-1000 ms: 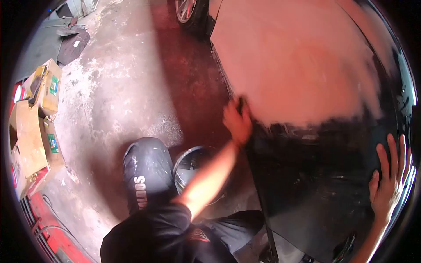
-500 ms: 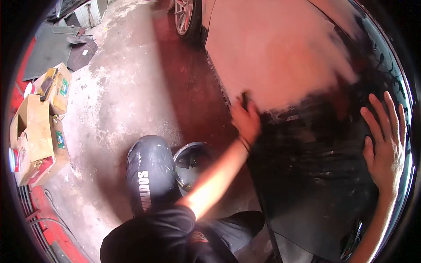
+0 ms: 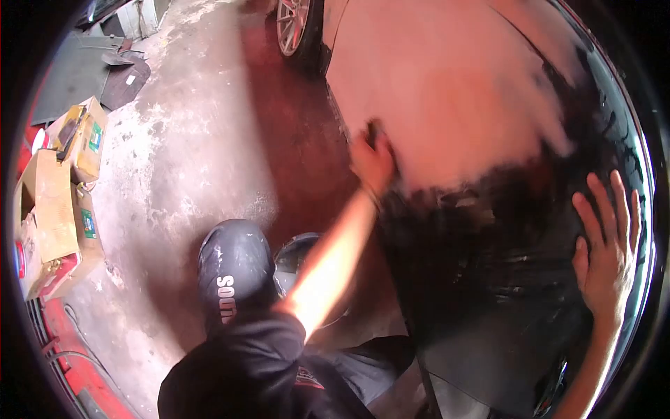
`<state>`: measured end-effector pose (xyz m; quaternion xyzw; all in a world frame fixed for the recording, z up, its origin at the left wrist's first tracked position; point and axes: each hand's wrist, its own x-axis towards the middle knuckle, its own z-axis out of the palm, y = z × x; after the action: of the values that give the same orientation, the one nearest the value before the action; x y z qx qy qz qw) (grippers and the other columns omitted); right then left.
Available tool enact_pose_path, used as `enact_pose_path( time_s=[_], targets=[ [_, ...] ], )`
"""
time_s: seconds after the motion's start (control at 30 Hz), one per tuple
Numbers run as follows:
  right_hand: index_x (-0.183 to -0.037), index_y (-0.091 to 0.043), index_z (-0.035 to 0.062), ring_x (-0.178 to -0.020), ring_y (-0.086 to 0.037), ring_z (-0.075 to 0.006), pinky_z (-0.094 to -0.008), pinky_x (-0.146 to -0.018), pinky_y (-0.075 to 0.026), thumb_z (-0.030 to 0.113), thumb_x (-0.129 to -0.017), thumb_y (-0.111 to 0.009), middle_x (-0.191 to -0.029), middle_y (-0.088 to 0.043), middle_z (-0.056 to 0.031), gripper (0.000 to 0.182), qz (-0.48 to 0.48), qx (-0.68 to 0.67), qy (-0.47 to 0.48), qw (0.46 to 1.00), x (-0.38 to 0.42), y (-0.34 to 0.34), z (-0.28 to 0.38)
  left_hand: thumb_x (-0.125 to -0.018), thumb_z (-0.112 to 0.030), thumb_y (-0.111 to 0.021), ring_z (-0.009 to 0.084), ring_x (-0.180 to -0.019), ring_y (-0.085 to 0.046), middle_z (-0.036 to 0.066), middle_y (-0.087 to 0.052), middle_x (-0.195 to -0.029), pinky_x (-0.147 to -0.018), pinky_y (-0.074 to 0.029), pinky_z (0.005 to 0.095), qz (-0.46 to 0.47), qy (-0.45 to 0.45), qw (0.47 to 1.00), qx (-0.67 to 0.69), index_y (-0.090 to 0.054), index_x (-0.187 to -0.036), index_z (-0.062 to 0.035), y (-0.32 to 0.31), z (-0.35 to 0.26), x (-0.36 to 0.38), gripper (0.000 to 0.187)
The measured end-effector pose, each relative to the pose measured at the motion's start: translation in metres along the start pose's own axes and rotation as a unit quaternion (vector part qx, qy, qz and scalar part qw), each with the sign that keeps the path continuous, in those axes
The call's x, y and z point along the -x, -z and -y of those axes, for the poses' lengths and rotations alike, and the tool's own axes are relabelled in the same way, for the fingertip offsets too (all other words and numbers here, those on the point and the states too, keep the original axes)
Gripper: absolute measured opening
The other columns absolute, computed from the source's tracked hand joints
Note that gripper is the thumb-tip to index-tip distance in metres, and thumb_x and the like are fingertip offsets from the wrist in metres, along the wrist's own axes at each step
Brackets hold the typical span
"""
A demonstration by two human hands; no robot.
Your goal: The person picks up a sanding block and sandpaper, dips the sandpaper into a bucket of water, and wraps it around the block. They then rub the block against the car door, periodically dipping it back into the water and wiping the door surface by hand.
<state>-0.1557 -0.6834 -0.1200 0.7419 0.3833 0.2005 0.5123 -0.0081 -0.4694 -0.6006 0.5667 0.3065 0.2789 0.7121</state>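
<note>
My left hand (image 3: 373,164) is curled around a small dark object (image 3: 377,128) at the edge of a car's side panel (image 3: 433,98); I cannot tell what kind of object it is. Around the hand, the panel changes from a pale, pinkish matte area to a glossy black, wet-looking one (image 3: 481,244). Fingers spread, my right hand (image 3: 606,255) lies flat against the black bodywork near the bright window edge at the right.
Below my left forearm stands a bucket (image 3: 287,262), partly hidden, beside my knee (image 3: 234,262). Cardboard boxes (image 3: 56,209) stand at the left near a red metal frame (image 3: 80,356). A car wheel (image 3: 293,28) is at the top, and dark panels (image 3: 77,77) lie on the floor.
My left hand has moved up and slightly left along the panel's edge, still around the dark object. My right hand sits slightly lower in view, still spread.
</note>
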Motion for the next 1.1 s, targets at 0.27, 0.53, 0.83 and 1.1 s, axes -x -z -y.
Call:
enact_pose_path(
  time_s=[0.27,0.53,0.83,1.1],
  targets=[
    [-0.155,-0.062,0.0185,-0.168,-0.028,-0.0358,-0.0612,-0.139,-0.017,0.017,-0.101,-0.054,-0.176,-0.044,-0.0045,0.055,0.019,0.01,0.014,1.0,-0.004,0.003,-0.004,-0.101,-0.018,-0.075,0.0412,-0.12,-0.071,0.027,-0.071,-0.127,-0.104,-0.054,0.0498,-0.079,-0.199,0.976,-0.035,-0.063,-0.138,0.0037,0.002,-0.029,-0.001,0.045],
    [-0.154,-0.064,0.0219,-0.169,-0.026,-0.0345,-0.0629,-0.139,-0.017,0.019,-0.102,-0.052,-0.175,-0.044,-0.0035,0.054,0.03,0.019,-0.001,0.999,0.0,0.0,-0.002,-0.1,-0.022,-0.076,0.0404,-0.114,-0.071,0.027,-0.072,-0.122,-0.1,-0.054,0.0489,-0.068,-0.125,0.985,0.097,-0.067,-0.13,0.0052,-0.008,-0.032,-0.065,0.041],
    [-0.145,-0.07,0.0184,-0.167,-0.03,-0.0351,-0.0646,-0.138,-0.019,0.022,-0.104,-0.051,-0.172,-0.048,-0.0049,0.045,0.028,-0.004,0.011,1.0,-0.007,0.004,-0.004,-0.099,-0.021,-0.076,0.0318,-0.102,-0.075,0.022,-0.077,-0.113,-0.09,-0.058,0.0427,-0.036,-0.115,0.989,0.081,-0.067,-0.126,0.0069,0.008,-0.064,-0.205,0.04],
    [-0.143,-0.071,0.02,-0.167,-0.032,-0.0317,-0.0637,-0.138,-0.019,0.017,-0.093,-0.061,-0.171,-0.049,-0.0018,0.051,0.012,-0.053,-0.019,0.998,-0.007,0.006,0.0,-0.088,0.012,-0.072,0.0358,-0.126,-0.064,0.021,-0.065,-0.132,-0.109,-0.049,0.0474,0.107,-0.28,0.953,0.052,-0.057,-0.145,-0.0024,0.03,-0.11,0.126,0.061]
  ],
)
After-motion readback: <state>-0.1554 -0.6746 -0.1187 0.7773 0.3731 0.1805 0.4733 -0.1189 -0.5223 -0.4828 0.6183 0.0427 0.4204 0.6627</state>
